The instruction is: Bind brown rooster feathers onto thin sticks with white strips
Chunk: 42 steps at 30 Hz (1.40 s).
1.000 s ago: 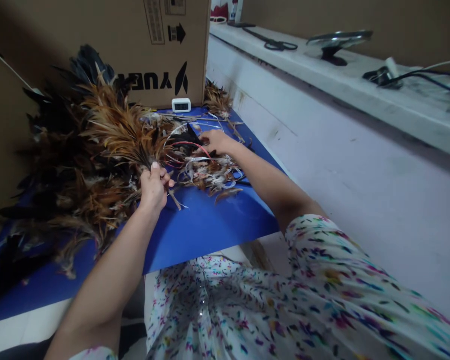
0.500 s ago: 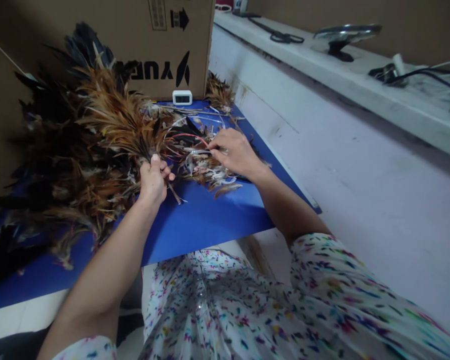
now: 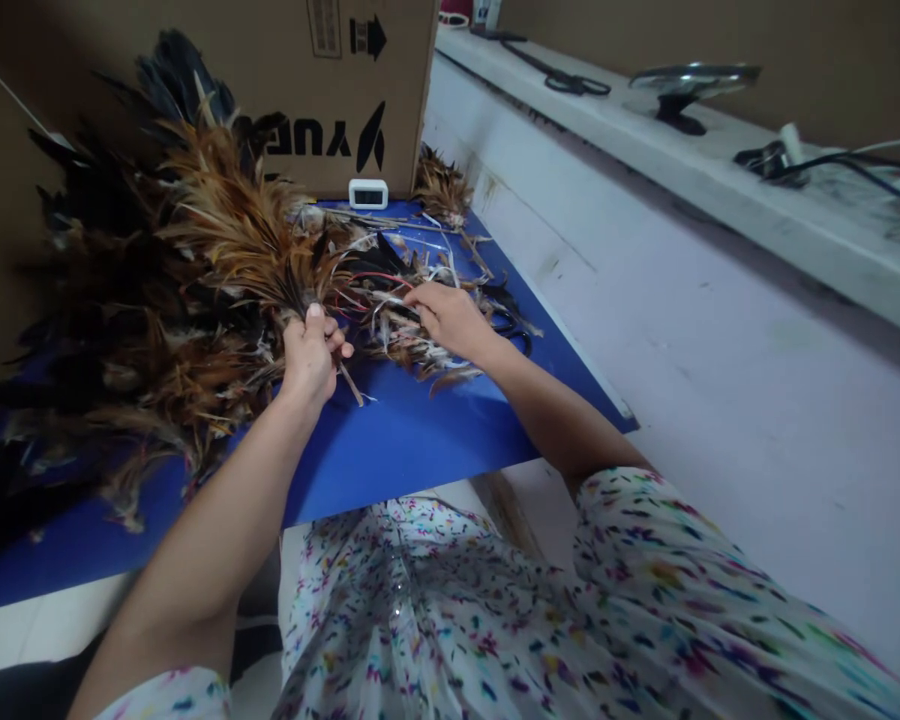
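Note:
My left hand (image 3: 311,352) is wrapped round the stick of a feather duster (image 3: 232,225), whose brown and black feathers fan away from me. Below that fist the thin stick end (image 3: 351,384) pokes out. My right hand (image 3: 450,318) is pinched at the edge of a pile of loose feathers (image 3: 397,345). A thin red string (image 3: 379,276) runs to its fingertips, which are partly hidden. Black loops like scissor handles (image 3: 523,343) show beside the right wrist, partly covered by it.
A large heap of dark and brown feathers (image 3: 172,370) covers the left of the blue table (image 3: 412,440). A small white digital clock (image 3: 368,194) stands before a cardboard box (image 3: 285,80). Another feather bunch (image 3: 442,187) lies by the wall. Scissors (image 3: 577,84) rest on the ledge.
My right hand has moved slightly down and left over the loose feathers, and the black loops now show beside it. The left hand keeps its hold on the duster.

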Motion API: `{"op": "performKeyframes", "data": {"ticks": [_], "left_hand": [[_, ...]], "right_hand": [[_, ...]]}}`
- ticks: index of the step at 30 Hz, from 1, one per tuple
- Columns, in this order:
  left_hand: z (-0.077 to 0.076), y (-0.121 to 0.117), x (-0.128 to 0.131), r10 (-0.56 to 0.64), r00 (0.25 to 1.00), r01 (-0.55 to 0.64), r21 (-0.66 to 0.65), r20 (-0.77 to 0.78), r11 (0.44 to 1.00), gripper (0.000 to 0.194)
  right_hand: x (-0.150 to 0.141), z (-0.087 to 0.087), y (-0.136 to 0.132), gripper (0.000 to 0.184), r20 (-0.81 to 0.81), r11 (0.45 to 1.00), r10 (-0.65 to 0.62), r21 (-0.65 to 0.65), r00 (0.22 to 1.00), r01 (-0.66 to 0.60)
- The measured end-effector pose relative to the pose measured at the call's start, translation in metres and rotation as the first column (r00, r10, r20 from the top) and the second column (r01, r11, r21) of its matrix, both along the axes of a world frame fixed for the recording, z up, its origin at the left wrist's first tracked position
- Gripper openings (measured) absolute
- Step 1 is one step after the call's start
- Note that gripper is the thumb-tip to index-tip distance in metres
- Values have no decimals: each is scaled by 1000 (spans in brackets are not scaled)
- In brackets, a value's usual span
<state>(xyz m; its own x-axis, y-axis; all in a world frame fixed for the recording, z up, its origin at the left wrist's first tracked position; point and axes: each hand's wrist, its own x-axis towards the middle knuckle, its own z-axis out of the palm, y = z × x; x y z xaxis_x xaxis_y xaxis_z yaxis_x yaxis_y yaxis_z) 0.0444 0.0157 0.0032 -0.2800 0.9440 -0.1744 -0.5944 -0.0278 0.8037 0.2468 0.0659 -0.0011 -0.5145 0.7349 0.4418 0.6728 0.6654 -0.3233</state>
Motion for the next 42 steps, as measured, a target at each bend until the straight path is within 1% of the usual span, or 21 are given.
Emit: {"op": "performKeyframes", "data": {"ticks": [3, 6, 9, 12, 13, 15, 18, 20, 22, 25, 30, 33, 36, 39, 42], "left_hand": [[0, 0, 0, 9, 1000, -9, 0, -13, 1000, 30], [-1, 0, 1, 17, 1000, -17, -3, -24, 1000, 28], [0, -1, 1, 19, 1000, -19, -2, -23, 1000, 28], [1, -1, 0, 15, 1000, -15, -2, -25, 1000, 29], [1, -1, 0, 17, 999, -17, -4, -27, 1000, 29], [1, -1, 1, 19, 999, -19, -9, -27, 1000, 30], [2, -1, 1, 26, 999, -27, -17, -20, 999, 31], [2, -1, 1, 23, 1000, -24, -21, -17, 999, 30], [1, -1, 1, 21, 1000, -21, -22, -14, 1000, 29], [1, -1, 0, 25, 1000, -25, -23, -12, 999, 30], [2, -2, -1, 13, 999, -13, -11, -30, 1000, 31], [3, -2, -1, 6, 999, -7, -5, -40, 1000, 31], [2, -1, -2, 2, 999, -2, -1, -49, 1000, 31], [0, -1, -2, -3, 998, 3, 7, -58, 1000, 30], [-2, 0, -3, -15, 998, 16, 15, -69, 1000, 30]], "right_hand": [[-3, -3, -3, 27, 69, 999, -54, 4, 996, 54], [-7, -2, -6, 23, 201, 995, -97, 26, 975, 94], [-11, -3, -6, 24, 325, 994, -112, 31, 939, 108], [-12, -6, -2, 20, 389, 994, -106, 13, 915, 110], [-12, -7, 0, 21, 379, 994, -103, 7, 920, 108], [-9, -9, 2, 24, 298, 996, -83, -16, 951, 92], [-3, -5, 4, 21, 91, 995, -51, -83, 995, 58], [1, 0, 3, 18, -35, 989, -60, -137, 998, 54], [5, 5, 1, 17, -124, 982, -84, -180, 989, 61], [9, 11, -1, 19, -196, 978, -86, -204, 977, 46], [10, 12, -6, 24, -266, 963, -26, -264, 964, -47], [4, 9, -11, 25, -209, 965, 37, -246, 977, -89], [-4, 2, -14, 23, -49, 975, 136, -173, 990, -142], [-10, -5, -15, 20, 101, 970, 233, -100, 967, -223], [-11, -9, -14, 20, 196, 963, 269, -66, 943, -261]]}}
